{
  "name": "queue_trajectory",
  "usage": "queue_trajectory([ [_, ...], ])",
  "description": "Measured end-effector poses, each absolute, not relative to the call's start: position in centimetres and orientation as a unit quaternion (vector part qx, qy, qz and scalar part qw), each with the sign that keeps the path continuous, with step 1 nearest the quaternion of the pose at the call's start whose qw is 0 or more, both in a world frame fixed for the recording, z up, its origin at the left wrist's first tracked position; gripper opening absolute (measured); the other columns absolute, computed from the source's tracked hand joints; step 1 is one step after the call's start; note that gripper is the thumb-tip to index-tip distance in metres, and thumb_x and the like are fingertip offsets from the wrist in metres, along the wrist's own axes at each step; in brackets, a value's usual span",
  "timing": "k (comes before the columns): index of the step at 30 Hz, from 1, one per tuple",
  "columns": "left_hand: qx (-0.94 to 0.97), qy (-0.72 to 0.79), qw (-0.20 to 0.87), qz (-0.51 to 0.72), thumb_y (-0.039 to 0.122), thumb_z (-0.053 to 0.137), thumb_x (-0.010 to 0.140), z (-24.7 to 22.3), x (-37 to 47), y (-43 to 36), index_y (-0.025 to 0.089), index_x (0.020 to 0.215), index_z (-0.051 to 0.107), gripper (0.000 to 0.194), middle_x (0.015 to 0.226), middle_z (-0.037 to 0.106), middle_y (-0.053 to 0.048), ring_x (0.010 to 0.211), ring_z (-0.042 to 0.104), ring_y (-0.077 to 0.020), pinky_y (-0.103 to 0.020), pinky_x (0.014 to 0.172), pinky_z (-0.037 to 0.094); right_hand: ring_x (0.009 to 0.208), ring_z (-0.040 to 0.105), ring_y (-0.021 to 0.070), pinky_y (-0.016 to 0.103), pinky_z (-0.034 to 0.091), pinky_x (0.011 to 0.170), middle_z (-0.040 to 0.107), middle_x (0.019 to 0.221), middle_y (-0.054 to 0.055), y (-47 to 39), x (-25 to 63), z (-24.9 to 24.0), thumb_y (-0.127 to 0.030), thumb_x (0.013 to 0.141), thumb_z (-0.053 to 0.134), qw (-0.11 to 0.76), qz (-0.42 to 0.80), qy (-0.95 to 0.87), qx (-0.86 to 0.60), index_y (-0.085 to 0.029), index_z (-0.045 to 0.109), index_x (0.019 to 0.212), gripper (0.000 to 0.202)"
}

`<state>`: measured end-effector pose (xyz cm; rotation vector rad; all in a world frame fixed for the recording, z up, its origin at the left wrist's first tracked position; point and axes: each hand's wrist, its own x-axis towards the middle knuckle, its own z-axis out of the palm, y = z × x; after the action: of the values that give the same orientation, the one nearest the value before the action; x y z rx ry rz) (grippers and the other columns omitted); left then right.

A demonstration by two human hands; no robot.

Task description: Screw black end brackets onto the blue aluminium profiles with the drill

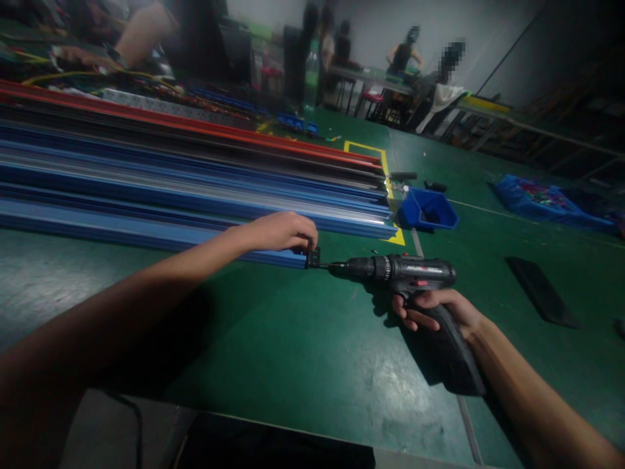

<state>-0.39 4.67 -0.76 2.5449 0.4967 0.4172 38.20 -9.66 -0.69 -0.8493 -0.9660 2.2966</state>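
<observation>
My right hand is wrapped round the grip of a black cordless drill, which points left. The drill's bit meets a small black end piece at the right end of a blue rail. My left hand lies over that rail's end, its fingers closed on the black end piece. Behind it, more blue rails lie side by side, with black ones and a red rail farther back.
A blue bin with dark parts stands beyond the drill. A flat black object and a blue tray of colourful pieces lie to the right. Another person's arm reaches over wires at the back left; a bottle stands behind.
</observation>
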Motion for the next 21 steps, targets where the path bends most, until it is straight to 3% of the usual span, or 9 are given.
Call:
queue_trajectory([
  [21,0.933,0.177,0.268,0.161,0.011,0.062,0.093,-0.44,-0.27,4.55,0.019,0.091,0.075,0.016,0.090,0.074,-0.003,0.078,0.067,-0.0123,-0.021,0.074,0.048,0.050,0.054,0.0051,0.025,0.060,0.076,0.076,0.096,0.014,-9.63,38.46,-0.93,-0.016,0.089,0.066,0.250,0.855,-0.345,-0.296,-0.001,0.079,0.107,0.027],
])
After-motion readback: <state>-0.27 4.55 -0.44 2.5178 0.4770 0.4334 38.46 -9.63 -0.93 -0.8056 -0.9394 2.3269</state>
